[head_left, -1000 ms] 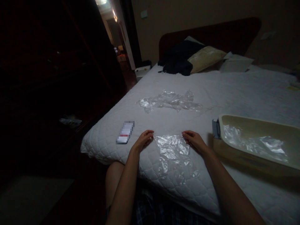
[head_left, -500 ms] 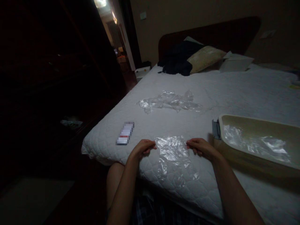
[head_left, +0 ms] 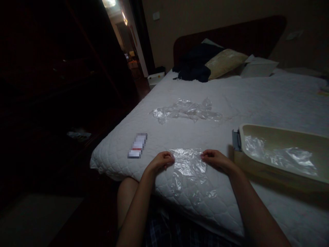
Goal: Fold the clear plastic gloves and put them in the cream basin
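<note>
A clear plastic bag (head_left: 190, 168) lies flat on the near corner of the white quilted bed (head_left: 231, 99). My left hand (head_left: 160, 162) has curled fingers pinching the bag's left top edge. My right hand (head_left: 214, 159) pinches the right top edge in the same way. Both hands rest on the bed with the bag stretched between them.
A second crumpled clear plastic bag (head_left: 185, 110) lies farther up the bed. A beige tub (head_left: 282, 133) with more plastic in it stands at the right. A small blurred card (head_left: 137, 145) lies left of my hands. Pillows (head_left: 224, 61) and dark clothes (head_left: 194, 65) sit by the headboard. The floor to the left is dark.
Both hands have drawn slightly toward me and closer together along the bag's top edge, and their fingers have curled tighter.
</note>
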`<move>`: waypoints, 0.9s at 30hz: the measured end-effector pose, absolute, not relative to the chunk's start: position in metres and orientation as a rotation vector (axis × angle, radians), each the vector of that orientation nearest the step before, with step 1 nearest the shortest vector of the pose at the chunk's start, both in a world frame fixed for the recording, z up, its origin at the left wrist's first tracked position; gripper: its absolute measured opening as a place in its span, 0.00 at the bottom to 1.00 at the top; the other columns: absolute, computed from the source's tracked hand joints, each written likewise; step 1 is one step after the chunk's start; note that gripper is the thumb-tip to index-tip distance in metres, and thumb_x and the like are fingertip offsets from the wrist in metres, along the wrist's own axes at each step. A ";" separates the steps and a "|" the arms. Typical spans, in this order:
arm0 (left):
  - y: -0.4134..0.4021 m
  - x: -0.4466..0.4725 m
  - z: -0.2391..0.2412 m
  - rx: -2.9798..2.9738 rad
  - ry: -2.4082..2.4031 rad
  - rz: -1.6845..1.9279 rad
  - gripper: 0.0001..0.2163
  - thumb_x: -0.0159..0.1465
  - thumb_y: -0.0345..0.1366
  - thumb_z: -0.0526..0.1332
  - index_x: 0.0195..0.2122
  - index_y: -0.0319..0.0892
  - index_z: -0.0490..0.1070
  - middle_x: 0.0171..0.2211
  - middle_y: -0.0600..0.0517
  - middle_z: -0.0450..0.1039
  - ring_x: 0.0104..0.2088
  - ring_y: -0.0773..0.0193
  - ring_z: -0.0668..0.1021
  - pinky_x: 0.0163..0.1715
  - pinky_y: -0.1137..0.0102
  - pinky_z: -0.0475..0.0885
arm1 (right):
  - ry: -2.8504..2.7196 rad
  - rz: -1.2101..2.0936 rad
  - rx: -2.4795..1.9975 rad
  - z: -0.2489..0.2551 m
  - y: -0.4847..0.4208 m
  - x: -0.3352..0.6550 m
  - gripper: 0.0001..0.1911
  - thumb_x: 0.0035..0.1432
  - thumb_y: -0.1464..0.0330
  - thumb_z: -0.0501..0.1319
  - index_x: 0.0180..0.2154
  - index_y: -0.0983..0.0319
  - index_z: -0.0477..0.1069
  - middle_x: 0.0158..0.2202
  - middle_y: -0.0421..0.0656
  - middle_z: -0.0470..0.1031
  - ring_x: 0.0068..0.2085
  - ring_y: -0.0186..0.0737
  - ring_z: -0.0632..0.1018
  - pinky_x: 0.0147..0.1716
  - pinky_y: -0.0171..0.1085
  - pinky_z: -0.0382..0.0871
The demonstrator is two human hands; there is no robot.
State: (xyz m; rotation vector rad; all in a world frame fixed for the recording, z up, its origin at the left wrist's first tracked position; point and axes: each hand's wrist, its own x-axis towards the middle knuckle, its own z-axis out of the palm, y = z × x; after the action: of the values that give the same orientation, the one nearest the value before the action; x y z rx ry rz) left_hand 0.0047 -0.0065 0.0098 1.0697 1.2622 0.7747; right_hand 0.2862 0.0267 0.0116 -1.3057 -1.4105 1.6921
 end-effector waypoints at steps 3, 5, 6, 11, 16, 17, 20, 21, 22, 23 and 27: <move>-0.007 0.008 0.007 1.059 1.279 0.829 0.14 0.45 0.39 0.66 0.30 0.38 0.67 0.19 0.58 0.64 0.13 0.78 0.62 0.11 0.80 0.54 | -1.441 1.611 -1.278 0.011 0.025 0.285 0.18 0.38 0.58 0.66 0.27 0.63 0.68 0.21 0.37 0.65 0.21 0.28 0.64 0.18 0.30 0.53; -0.006 0.012 0.008 1.063 1.274 0.890 0.13 0.45 0.38 0.65 0.30 0.37 0.68 0.19 0.57 0.64 0.15 0.76 0.64 0.11 0.80 0.55 | -1.459 1.554 -1.235 0.011 0.025 0.284 0.16 0.39 0.58 0.66 0.27 0.63 0.68 0.22 0.38 0.66 0.22 0.29 0.65 0.20 0.31 0.55; -0.005 0.014 0.010 1.065 1.263 0.926 0.13 0.46 0.38 0.65 0.29 0.37 0.68 0.20 0.57 0.64 0.16 0.76 0.64 0.12 0.80 0.55 | -1.468 1.524 -1.218 0.011 0.026 0.284 0.15 0.40 0.59 0.65 0.27 0.63 0.68 0.23 0.38 0.67 0.23 0.29 0.65 0.21 0.31 0.56; 0.000 0.021 0.012 1.062 1.208 1.030 0.10 0.45 0.34 0.64 0.27 0.37 0.67 0.19 0.57 0.64 0.15 0.77 0.63 0.13 0.80 0.55 | -1.455 1.402 -1.220 0.009 0.027 0.284 0.15 0.41 0.60 0.64 0.28 0.63 0.68 0.24 0.39 0.67 0.22 0.30 0.65 0.20 0.31 0.55; 0.001 0.020 0.004 1.033 1.237 1.054 0.09 0.44 0.32 0.63 0.27 0.36 0.69 0.18 0.58 0.64 0.14 0.77 0.63 0.13 0.79 0.55 | -1.428 1.417 -1.222 0.006 0.026 0.286 0.15 0.40 0.60 0.65 0.29 0.63 0.69 0.23 0.39 0.68 0.21 0.29 0.64 0.18 0.30 0.54; 0.001 0.019 0.003 1.034 1.236 1.054 0.09 0.44 0.32 0.63 0.28 0.36 0.69 0.18 0.58 0.64 0.14 0.77 0.63 0.13 0.79 0.55 | -1.416 1.425 -1.204 0.007 0.025 0.286 0.15 0.39 0.60 0.65 0.29 0.63 0.70 0.23 0.39 0.67 0.21 0.29 0.64 0.18 0.30 0.54; 0.002 0.017 0.001 1.032 1.220 1.056 0.09 0.45 0.31 0.62 0.29 0.37 0.70 0.19 0.57 0.65 0.14 0.77 0.64 0.13 0.79 0.56 | -1.358 1.479 -1.178 0.007 0.024 0.287 0.15 0.40 0.61 0.66 0.30 0.62 0.70 0.23 0.37 0.67 0.21 0.29 0.65 0.18 0.30 0.54; 0.002 0.016 0.000 1.028 1.216 1.057 0.09 0.45 0.31 0.62 0.30 0.37 0.70 0.20 0.57 0.66 0.14 0.77 0.64 0.13 0.79 0.56 | -1.333 1.504 -1.178 0.007 0.023 0.288 0.16 0.40 0.61 0.66 0.32 0.62 0.70 0.23 0.37 0.67 0.21 0.28 0.65 0.18 0.30 0.54; 0.002 0.016 0.000 1.024 1.215 1.056 0.10 0.45 0.31 0.62 0.30 0.37 0.70 0.20 0.57 0.66 0.14 0.77 0.64 0.13 0.79 0.56 | -1.311 1.530 -1.178 0.007 0.022 0.288 0.18 0.41 0.61 0.66 0.35 0.61 0.70 0.23 0.37 0.67 0.21 0.28 0.65 0.18 0.30 0.54; 0.002 0.016 -0.001 1.022 1.214 1.054 0.10 0.45 0.31 0.62 0.31 0.37 0.70 0.20 0.57 0.66 0.14 0.77 0.64 0.13 0.79 0.56 | -1.291 1.553 -1.172 0.006 0.021 0.289 0.19 0.41 0.61 0.66 0.38 0.60 0.69 0.23 0.36 0.67 0.21 0.28 0.66 0.18 0.30 0.55; 0.003 0.015 -0.003 1.021 1.218 1.048 0.10 0.45 0.31 0.61 0.31 0.37 0.70 0.19 0.57 0.66 0.14 0.77 0.64 0.13 0.79 0.55 | -1.243 1.578 -1.117 0.000 0.020 0.291 0.25 0.40 0.62 0.67 0.42 0.57 0.66 0.25 0.36 0.67 0.25 0.30 0.70 0.25 0.31 0.63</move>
State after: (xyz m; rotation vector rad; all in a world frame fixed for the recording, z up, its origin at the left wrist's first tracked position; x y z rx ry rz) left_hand 0.0148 0.0030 -0.0031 1.0207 1.2185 1.0483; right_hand 0.2913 0.0202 0.0001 -1.1171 -1.2426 1.5783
